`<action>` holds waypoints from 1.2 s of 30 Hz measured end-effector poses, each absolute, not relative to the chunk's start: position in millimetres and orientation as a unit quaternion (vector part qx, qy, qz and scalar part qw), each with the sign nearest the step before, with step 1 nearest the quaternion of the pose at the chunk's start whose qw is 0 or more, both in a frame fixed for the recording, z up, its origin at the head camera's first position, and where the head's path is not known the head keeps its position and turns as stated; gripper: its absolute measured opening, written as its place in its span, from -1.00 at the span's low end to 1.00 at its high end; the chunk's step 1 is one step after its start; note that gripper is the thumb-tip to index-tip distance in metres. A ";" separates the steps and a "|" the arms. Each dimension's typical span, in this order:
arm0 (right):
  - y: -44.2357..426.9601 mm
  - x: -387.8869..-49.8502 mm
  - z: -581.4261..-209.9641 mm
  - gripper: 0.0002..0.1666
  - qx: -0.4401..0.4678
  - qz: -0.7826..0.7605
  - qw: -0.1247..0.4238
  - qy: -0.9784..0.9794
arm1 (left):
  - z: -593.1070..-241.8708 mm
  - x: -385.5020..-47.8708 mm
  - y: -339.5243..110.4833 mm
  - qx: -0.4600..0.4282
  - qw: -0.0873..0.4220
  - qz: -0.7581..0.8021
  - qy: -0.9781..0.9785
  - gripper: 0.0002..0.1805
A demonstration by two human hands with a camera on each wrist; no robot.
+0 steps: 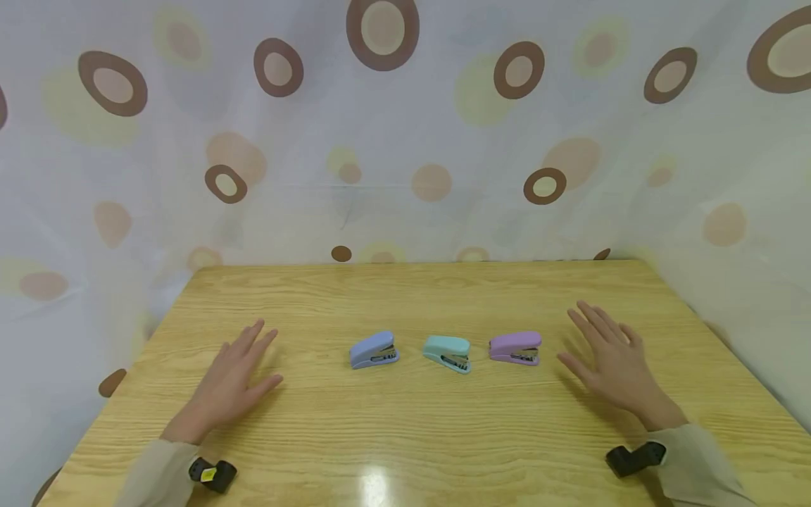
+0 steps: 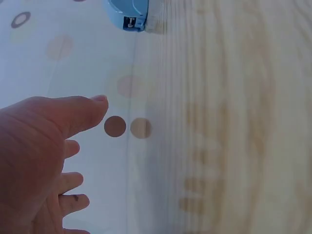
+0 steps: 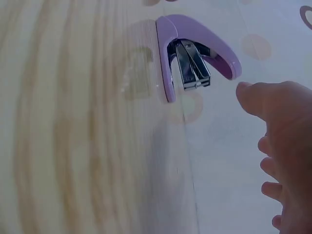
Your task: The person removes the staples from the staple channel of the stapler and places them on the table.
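Three small staplers lie in a row across the middle of the table: a blue stapler (image 1: 374, 350), a mint-green stapler (image 1: 448, 352) and a purple stapler (image 1: 515, 348). To the left of the blue one is my left hand (image 1: 231, 380), fingers spread and holding nothing. My right hand (image 1: 611, 366) hovers just right of the purple stapler, its fingers extended and apart from it. In the right wrist view the purple stapler (image 3: 195, 48) shows its metal inside beyond the thumb. Part of the blue stapler (image 2: 129, 13) appears at the top of the left wrist view.
The wooden table (image 1: 405, 429) has its far edge against a patterned curtain (image 1: 405, 127) with brown and beige ovals. Curtain cloth also hangs along the left and right sides. A black wrist camera sits on each sleeve.
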State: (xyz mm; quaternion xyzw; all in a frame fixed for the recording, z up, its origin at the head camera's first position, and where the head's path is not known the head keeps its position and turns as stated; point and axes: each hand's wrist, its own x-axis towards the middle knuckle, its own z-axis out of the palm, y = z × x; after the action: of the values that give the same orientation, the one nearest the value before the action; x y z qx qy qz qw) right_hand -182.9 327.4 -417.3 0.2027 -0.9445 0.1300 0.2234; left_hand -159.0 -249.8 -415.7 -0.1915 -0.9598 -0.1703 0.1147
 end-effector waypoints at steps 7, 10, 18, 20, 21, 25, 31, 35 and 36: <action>316.6 -185.0 -413.6 -0.20 0.210 0.150 0.250 -0.933 | -418.5 -165.5 -240.0 -0.216 0.160 -0.187 -0.945 -0.33; 310.4 -186.5 -412.9 -0.24 0.225 0.164 0.276 -0.920 | -418.0 -168.5 -235.7 -0.225 0.169 -0.187 -0.941 -0.35; 287.6 -191.0 -409.6 -0.30 0.261 0.192 0.284 -0.903 | -416.1 -171.4 -225.2 -0.214 0.151 -0.193 -0.946 -0.38; 281.3 -191.6 -410.4 -0.31 0.267 0.200 0.278 -0.900 | -416.0 -170.1 -223.8 -0.211 0.147 -0.197 -0.946 -0.40; 278.3 -192.0 -411.7 -0.31 0.270 0.202 0.278 -0.899 | -416.0 -169.4 -223.4 -0.211 0.146 -0.198 -0.946 -0.40; 269.8 -193.8 -416.4 -0.31 0.279 0.207 0.272 -0.897 | -416.7 -170.2 -219.0 -0.215 0.146 -0.201 -0.944 -0.42; 255.5 -197.4 -417.4 -0.32 0.288 0.207 0.261 -0.898 | -416.8 -173.2 -212.8 -0.226 0.147 -0.204 -0.941 -0.43; 247.9 -199.0 -416.0 -0.30 0.296 0.200 0.252 -0.899 | -417.5 -174.2 -208.0 -0.222 0.139 -0.207 -0.943 -0.43; 246.3 -199.4 -415.7 -0.30 0.297 0.200 0.251 -0.899 | -417.5 -173.8 -206.9 -0.221 0.137 -0.207 -0.943 -0.44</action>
State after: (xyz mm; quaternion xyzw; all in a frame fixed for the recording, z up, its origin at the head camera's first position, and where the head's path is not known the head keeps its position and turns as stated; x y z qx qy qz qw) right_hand -199.4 246.3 -415.7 0.2969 -0.8994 0.1999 0.2508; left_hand -173.8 -206.9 -417.5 -0.2210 -0.9430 -0.2073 0.1374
